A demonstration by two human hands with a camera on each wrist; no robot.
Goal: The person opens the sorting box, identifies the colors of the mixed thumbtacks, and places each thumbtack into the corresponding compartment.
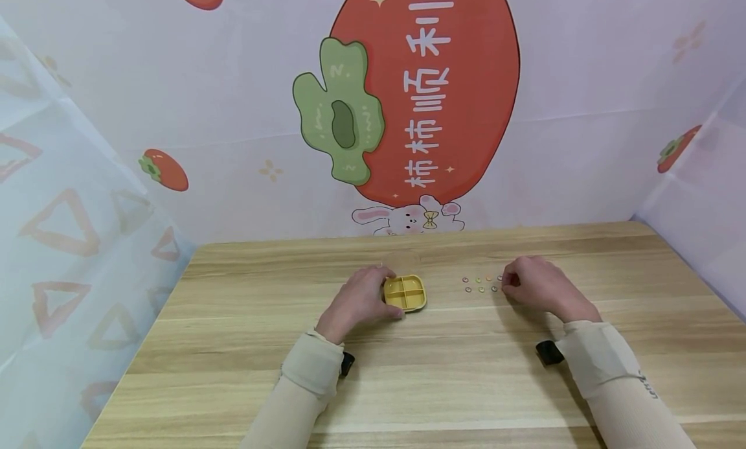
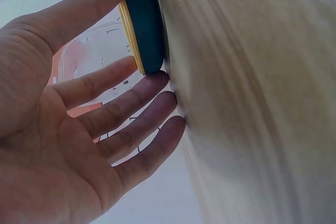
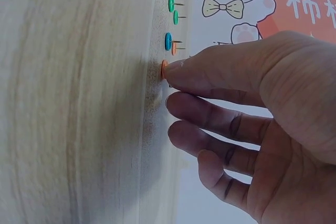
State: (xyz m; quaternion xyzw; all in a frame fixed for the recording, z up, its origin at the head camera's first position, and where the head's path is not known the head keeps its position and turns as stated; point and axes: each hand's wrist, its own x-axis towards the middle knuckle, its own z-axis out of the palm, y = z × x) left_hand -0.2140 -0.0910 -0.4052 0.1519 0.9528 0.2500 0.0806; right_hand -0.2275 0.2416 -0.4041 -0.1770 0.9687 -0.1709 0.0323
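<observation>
Left hand (image 1: pixel 358 300) sits mid-surface (image 1: pixel 408 384), thumb and fingers spread wide around the left side of a small yellow tray (image 1: pixel 405 291) w/ compartments; from the left wrist view the tray's underside is dark teal, thumb on one edge, fingertips (image 2: pixel 157 82) at the other. Right hand (image 1: pixel 539 286) is a bit to the right, fingers loosely curled, pinching an orange pushpin (image 3: pixel 164 69) at the near end of a short double row of coloured pushpins (image 1: pixel 480 284) standing head-down btw tray and hand, toward the surface's far edge.
</observation>
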